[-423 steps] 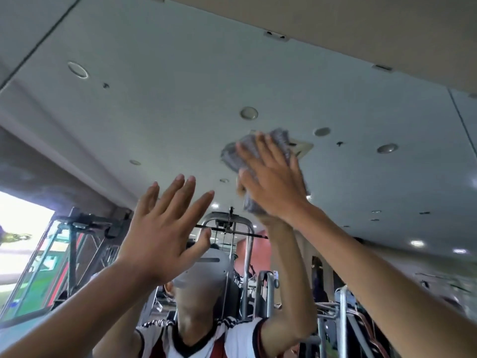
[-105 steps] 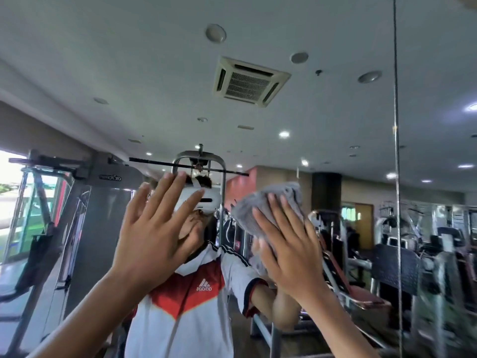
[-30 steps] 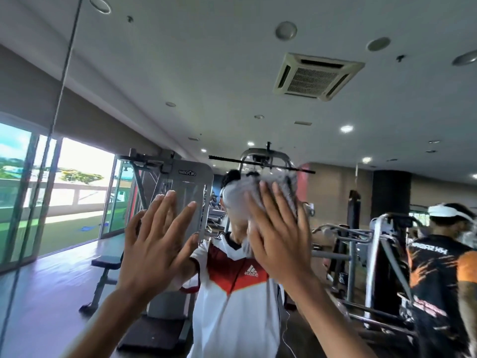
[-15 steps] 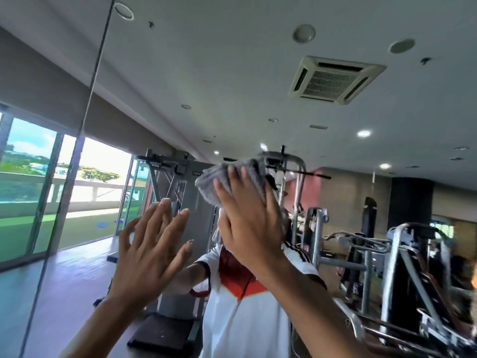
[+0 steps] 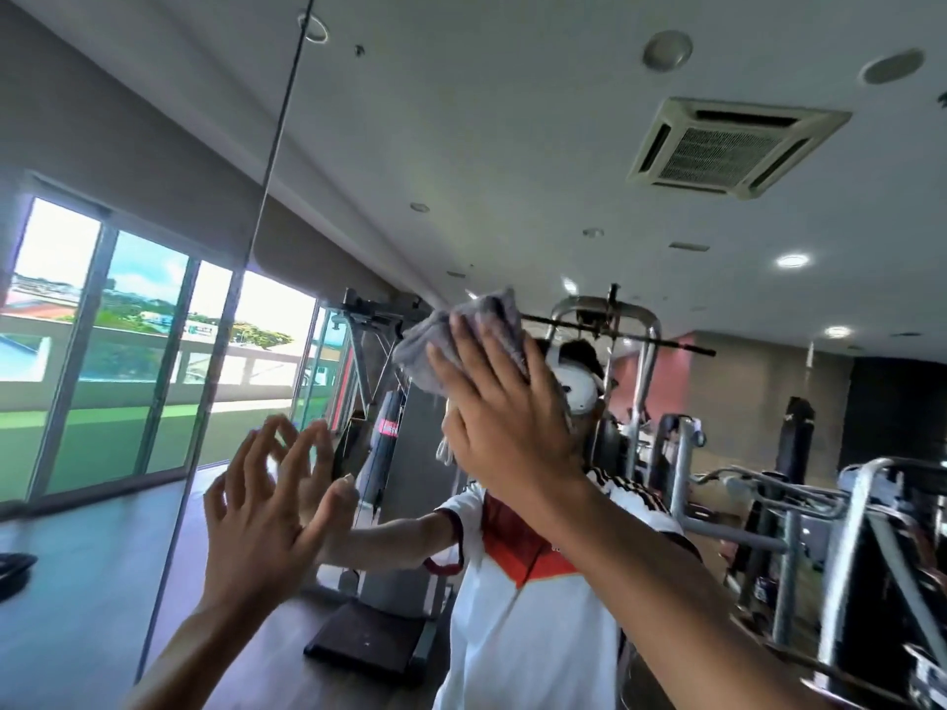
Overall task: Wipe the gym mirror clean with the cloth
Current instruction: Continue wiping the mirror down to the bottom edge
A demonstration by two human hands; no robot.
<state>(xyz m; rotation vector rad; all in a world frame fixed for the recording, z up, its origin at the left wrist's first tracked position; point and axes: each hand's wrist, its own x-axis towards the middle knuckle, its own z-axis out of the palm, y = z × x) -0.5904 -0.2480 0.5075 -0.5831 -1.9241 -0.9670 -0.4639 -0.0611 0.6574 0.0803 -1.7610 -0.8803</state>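
The gym mirror (image 5: 512,146) fills the whole view and reflects the ceiling, machines and a person in a white and red shirt. My right hand (image 5: 505,407) presses a crumpled grey cloth (image 5: 461,335) flat against the glass at centre, fingers spread over it. My left hand (image 5: 266,515) is raised lower left with fingers apart, its fingertips at or close to the glass, holding nothing. Its reflection meets it there.
A thin vertical seam (image 5: 246,258) between two mirror panels runs left of both hands. Reflected in the glass are tall windows (image 5: 128,361) at left, a ceiling vent (image 5: 733,146) at upper right and weight machines (image 5: 820,530) at right.
My right hand has slid the cloth up and leftward across the glass over the last second. The view has swung, so the panel seam sits further right. My left hand stays open, lower left.
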